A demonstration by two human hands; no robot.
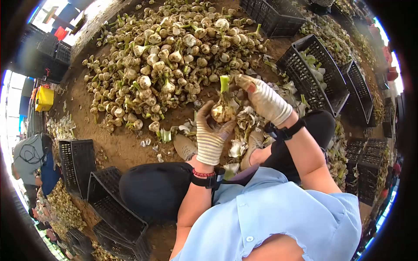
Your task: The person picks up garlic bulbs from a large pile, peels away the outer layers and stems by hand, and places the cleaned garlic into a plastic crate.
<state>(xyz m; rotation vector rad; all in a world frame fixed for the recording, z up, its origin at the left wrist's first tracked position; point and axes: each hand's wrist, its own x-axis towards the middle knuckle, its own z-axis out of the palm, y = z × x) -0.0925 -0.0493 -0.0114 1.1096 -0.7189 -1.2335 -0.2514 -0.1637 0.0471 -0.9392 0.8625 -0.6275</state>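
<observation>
My left hand (210, 132), in a striped knit glove, holds a garlic bulb (223, 112) from below, fingers and thumb around it. The bulb stands upright with a short, thick green stem whose top is cut flat. Just right of that stem is my right hand (266, 99), gloved too, its fingers curled in and a red patch showing by them. Whatever it may hold is hidden. Beyond both hands a large garlic heap (161, 65) lies on the bare soil, its bulbs dirty and short-stemmed. Loose skins (238, 148) are scattered beneath the hands, between my shoes.
A black plastic crate (292, 65) at the right lies tilted with pale garlic inside. More black crates stand at the upper right and at the left, such as this crate (77, 163). Another person (32, 158) is at the far left, near a yellow container (44, 98).
</observation>
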